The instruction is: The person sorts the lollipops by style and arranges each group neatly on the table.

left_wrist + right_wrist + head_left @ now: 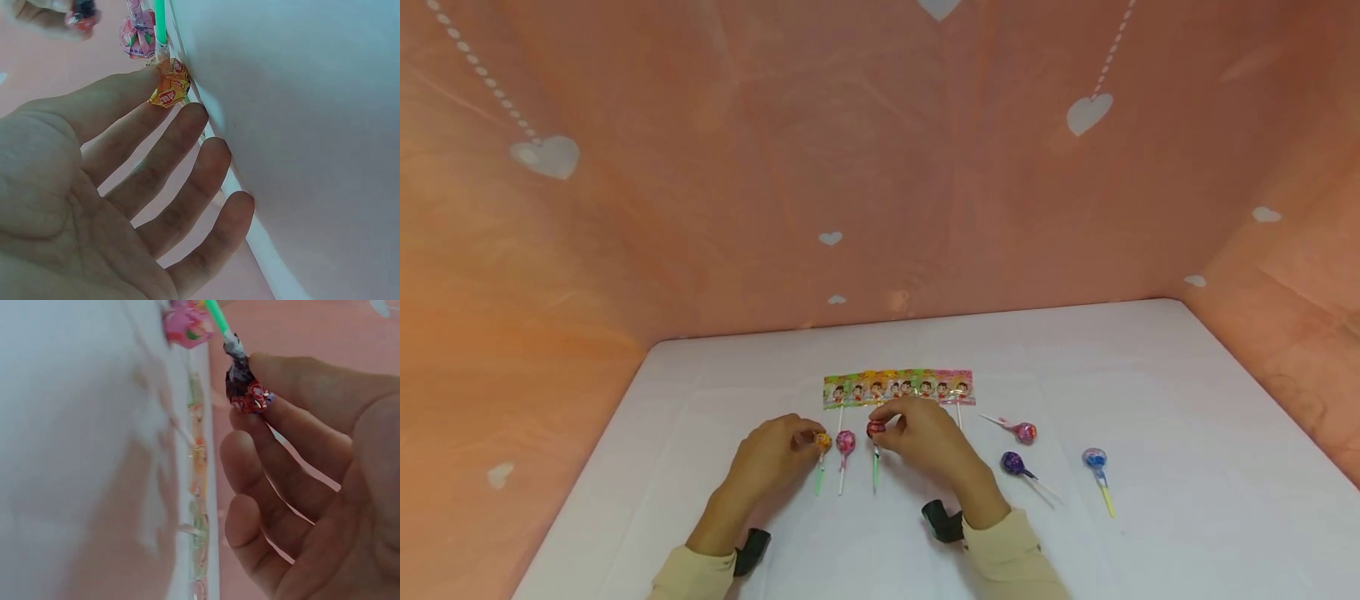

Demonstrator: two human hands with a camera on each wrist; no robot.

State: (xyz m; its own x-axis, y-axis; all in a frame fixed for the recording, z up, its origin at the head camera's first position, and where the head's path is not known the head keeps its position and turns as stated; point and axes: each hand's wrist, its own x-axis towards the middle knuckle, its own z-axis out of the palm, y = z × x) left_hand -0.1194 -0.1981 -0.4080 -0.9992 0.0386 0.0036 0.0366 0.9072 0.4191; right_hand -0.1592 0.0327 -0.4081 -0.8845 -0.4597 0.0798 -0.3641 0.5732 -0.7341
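My left hand (773, 458) pinches the yellow-wrapped head of a lollipop (172, 84) between thumb and forefinger; its other fingers are spread, and its green stick points toward me. Just right of it lies a pink-wrapped lollipop (846, 442) with a white stick. My right hand (931, 437) holds a dark red-wrapped lollipop (247, 390) by its head at the thumb and fingertips, its green stick also toward me. Beyond both hands runs a row of flat-packed lollipops (857, 389) in green, orange and pink wrappers printed with cartoon faces; the right hand hides part of their sticks.
To the right on the white table (1210, 400) lie a red-and-pink lollipop (1025, 432), a purple lollipop (1013, 463) and a blue lollipop (1095, 458) with a yellow stick. An orange-pink cloth backdrop (880, 167) with white hearts encloses the back and sides.
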